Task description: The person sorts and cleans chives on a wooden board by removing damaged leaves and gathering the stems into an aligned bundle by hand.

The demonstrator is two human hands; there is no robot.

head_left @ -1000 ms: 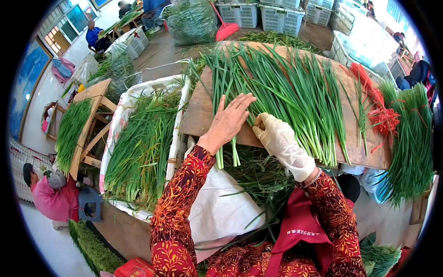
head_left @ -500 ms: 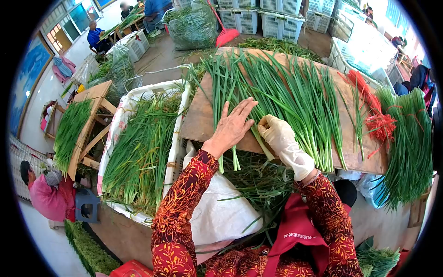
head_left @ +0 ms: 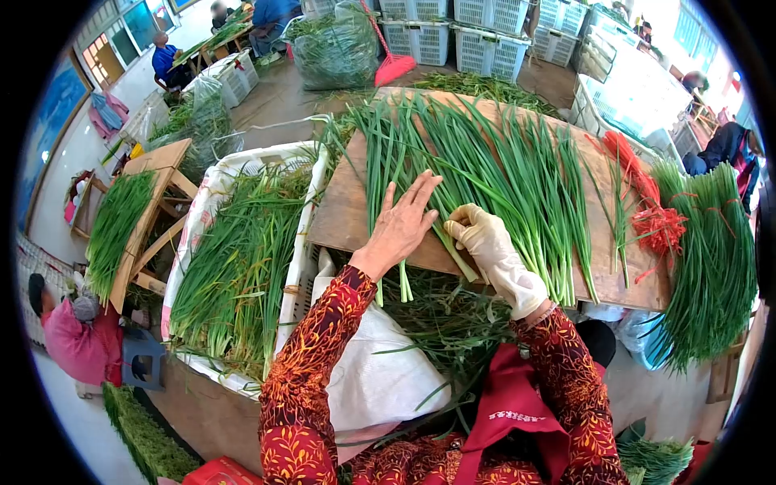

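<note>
My bare left hand (head_left: pixel 402 222) lies with spread fingers on green stalks at the left part of the wooden board (head_left: pixel 343 202). My right hand (head_left: pixel 485 242), in a pale glove, is beside it with thumb and fingers pinched together near a stalk; what they grip, if anything, is too small to tell. A wide spread of long green leafy stalks (head_left: pixel 517 178) covers the board's middle, pale ends toward me. A few stalk ends stick out past the near edge, below my left hand. Red ties (head_left: pixel 659 226) lie on the board's right side.
A white crate (head_left: pixel 303 234) of greens stands left of the board. Bundled stalks (head_left: pixel 711 259) hang at its right end. Loose greens and a white sack (head_left: pixel 380 372) are below. A person in pink (head_left: pixel 81 343) sits at far left; stacked crates (head_left: pixel 489 52) stand behind.
Pale stalk ends between my hands now show past the board's near edge. My left hand has shifted slightly, and the whole view has moved a little. The right hand stays pinched.
</note>
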